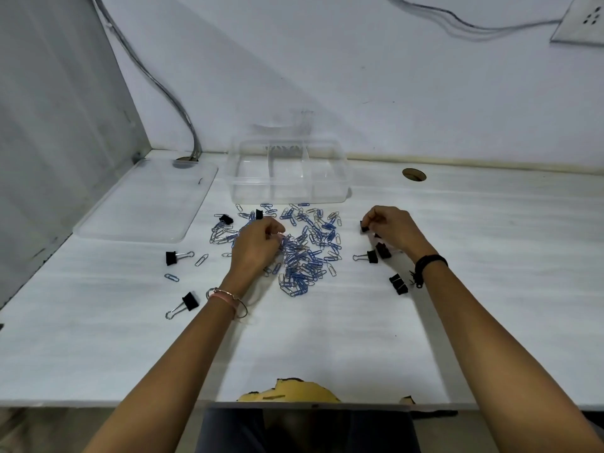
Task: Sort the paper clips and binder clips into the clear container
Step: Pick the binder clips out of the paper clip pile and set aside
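White laminate desk (327, 338) fills most of the view, chipped at its near edge, with a pale wall behind it. Two bare forearms reach forward from the bottom corners, both hands palm down over the desk.

At the back of the desk sits a clear rectangular plastic container (287, 171) split by dividers into compartments, all of them bare. Its clear flat plastic lid (147, 201) lies separately to the left, near the corner.

Just in front of the container spreads a loose heap of blue and silver wire paper clips (307, 253), running toward the person. The left hand (255, 246), with thin bangles at the wrist, rests on the heap's left side, fingers curled down and pinched together at the clips; whether it has hold of one cannot be told.

The right hand (394, 232), with a black band at the wrist, hovers to the right of the heap, fingers bent in a pinch on a small black binder clip (364, 226) at its fingertips.

More black binder clips with silver wire handles lie scattered: several below the right hand (382, 250), others well apart on the left (171, 257), and two at the heap's far left edge. A few stray paper clips lie beside the left ones.
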